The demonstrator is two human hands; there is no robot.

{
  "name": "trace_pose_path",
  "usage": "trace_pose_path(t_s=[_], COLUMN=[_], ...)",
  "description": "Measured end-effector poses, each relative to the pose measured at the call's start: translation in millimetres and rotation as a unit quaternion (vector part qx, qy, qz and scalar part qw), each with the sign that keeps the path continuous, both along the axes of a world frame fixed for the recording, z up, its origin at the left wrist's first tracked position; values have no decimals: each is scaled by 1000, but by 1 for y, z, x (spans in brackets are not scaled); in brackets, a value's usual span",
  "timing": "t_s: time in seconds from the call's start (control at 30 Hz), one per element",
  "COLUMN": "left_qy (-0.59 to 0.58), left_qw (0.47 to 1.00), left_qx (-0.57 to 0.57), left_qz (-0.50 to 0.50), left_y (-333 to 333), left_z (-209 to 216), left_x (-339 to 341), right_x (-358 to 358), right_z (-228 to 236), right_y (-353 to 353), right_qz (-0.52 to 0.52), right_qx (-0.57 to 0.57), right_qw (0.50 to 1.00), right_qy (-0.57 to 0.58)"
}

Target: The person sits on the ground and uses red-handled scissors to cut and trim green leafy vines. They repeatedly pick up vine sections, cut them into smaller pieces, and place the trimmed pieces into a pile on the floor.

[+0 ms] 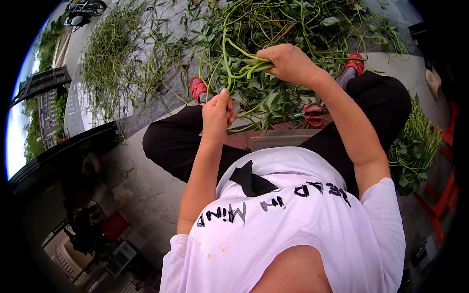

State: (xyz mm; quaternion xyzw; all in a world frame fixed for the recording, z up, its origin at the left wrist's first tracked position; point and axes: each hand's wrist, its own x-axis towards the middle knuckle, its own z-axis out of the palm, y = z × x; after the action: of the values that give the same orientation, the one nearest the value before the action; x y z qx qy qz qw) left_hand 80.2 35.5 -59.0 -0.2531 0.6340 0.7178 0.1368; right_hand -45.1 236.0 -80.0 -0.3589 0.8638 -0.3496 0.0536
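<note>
My right hand (288, 62) is closed around a small bunch of green stems (258, 65), their ends poking out to the left of the fist. Lower and to the left, my left hand (218, 115) pinches a long green vine (225, 53), which runs up toward the heap. Between the two hands some stems cross and hang together. Beyond them lies a large heap of leafy vines (317, 29). Leaves (273, 102) also spread below my right hand, near a pair of scissors with red handles (312, 115).
Thinner stripped stems (110, 63) lie spread on the ground at the left. A bundle of leafy stems (415, 146) rests beside my right knee, near a red plastic chair (439, 200). My feet wear red sandals (197, 88). A motorcycle (85, 10) stands at the far left.
</note>
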Motion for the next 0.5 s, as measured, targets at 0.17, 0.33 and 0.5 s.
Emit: trace_pose_path(t_s=[0.17,0.33,0.5], left_qy=[2,-7,51], left_qw=[997,985,977], left_qx=[71,155,175], left_qz=[14,81,107], left_y=[10,-17,-6], left_z=[33,40,39], left_x=[2,-16,-37], right_x=[-61,-30,38], right_z=[-65,-20,-4], right_y=[64,21,-38], right_qz=[-286,-129,147], right_qx=[161,-189,-247], right_qw=[942,959,862], right_qy=[70,-168,-416])
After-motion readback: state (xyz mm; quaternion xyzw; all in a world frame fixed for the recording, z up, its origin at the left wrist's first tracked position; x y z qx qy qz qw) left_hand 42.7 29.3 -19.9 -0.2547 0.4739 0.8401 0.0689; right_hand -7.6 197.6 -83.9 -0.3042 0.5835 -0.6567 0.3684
